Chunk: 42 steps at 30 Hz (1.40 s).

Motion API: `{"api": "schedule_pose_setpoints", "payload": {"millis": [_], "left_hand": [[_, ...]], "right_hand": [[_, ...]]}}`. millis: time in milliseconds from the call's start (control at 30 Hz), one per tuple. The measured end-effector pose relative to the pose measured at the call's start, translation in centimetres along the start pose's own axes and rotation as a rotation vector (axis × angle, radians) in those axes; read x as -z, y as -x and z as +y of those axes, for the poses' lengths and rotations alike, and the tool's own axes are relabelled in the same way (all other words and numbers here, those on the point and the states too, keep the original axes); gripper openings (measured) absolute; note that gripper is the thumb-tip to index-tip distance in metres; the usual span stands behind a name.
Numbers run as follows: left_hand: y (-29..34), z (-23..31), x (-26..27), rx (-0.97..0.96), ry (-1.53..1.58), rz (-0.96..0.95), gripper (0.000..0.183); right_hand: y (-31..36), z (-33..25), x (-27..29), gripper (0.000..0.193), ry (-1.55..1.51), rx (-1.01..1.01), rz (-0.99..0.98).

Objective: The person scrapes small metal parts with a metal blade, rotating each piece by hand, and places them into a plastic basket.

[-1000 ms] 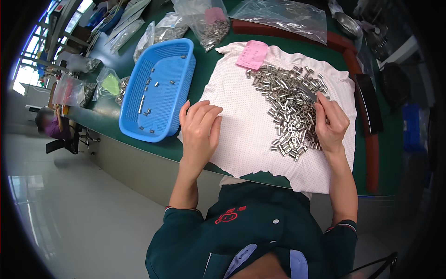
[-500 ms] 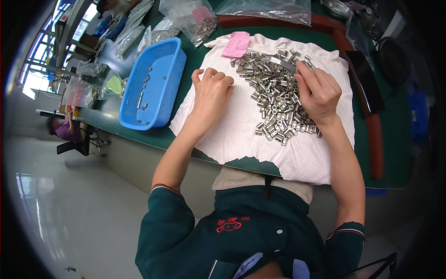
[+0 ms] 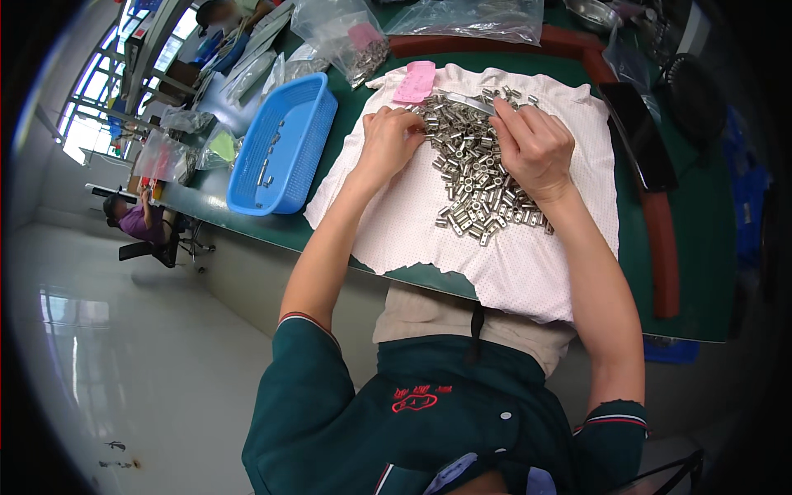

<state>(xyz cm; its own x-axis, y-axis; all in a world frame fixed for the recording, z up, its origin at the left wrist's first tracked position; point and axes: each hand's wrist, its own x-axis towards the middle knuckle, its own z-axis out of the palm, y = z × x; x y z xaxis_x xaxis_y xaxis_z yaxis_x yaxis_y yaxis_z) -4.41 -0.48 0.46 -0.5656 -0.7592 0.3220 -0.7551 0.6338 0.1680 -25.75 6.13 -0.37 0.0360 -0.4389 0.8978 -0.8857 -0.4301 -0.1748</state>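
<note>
A pile of small silver metal sleeves (image 3: 474,186) lies on a white dotted cloth (image 3: 379,239). My left hand (image 3: 389,142) is at the pile's left edge, its fingers bent and closed together at the tips among the outermost sleeves. Whatever is between those fingertips is too small to make out. Over the upper right of the pile, my right hand (image 3: 538,148) grips a flat, narrow silver metal tool (image 3: 469,101), which points to the left across the sleeves. A pink paper slip (image 3: 415,82) rests on the cloth just beyond my left hand.
To the left stands a blue plastic basket (image 3: 301,153) with several sleeves inside. A dark phone (image 3: 637,136) lies by the brown raised edging (image 3: 660,247) on the right. Plastic bags (image 3: 470,21) are at the back. Two other people are farther off on the left.
My left hand has moved forward and right, from the bare cloth to the edge of the pile. My right hand has shifted slightly left with the flat metal tool.
</note>
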Motion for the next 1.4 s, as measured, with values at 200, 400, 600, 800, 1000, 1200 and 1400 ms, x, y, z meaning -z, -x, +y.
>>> {"api": "schedule_pose_setpoints", "payload": {"millis": [200,400,600,800,1000,1200,1400], "left_hand": [[-0.6,0.0,0.0,-0.004,-0.089,-0.059,0.012],[0.1,-0.7,0.8,0.050,-0.014,-0.033,0.009],[0.8,-2.5,1.8,0.290,0.434,0.066,0.018],[-0.5,-3.3,1.8,0.343,0.787,-0.086,0.014],[-0.4,-3.3,1.0,0.364,1.073,0.030,0.012],[0.9,-3.4,0.3,0.426,1.358,0.040,0.022],[1.6,-2.6,-0.3,0.276,1.146,0.086,0.029]], "right_hand": [[0.1,-0.1,-0.9,0.013,-0.029,-0.021,0.011],[-0.3,0.3,-0.5,0.012,-0.036,-0.101,0.056],[-0.4,-0.7,-0.8,0.013,-0.080,-0.124,0.016],[-0.9,-1.7,-0.1,0.016,-0.110,-0.120,-0.083],[-0.5,-1.4,0.9,0.021,-0.103,-0.153,-0.148],[-1.8,0.4,3.0,0.024,0.076,0.135,-0.167],[-2.0,1.2,2.7,0.024,0.135,0.141,-0.191]]}}
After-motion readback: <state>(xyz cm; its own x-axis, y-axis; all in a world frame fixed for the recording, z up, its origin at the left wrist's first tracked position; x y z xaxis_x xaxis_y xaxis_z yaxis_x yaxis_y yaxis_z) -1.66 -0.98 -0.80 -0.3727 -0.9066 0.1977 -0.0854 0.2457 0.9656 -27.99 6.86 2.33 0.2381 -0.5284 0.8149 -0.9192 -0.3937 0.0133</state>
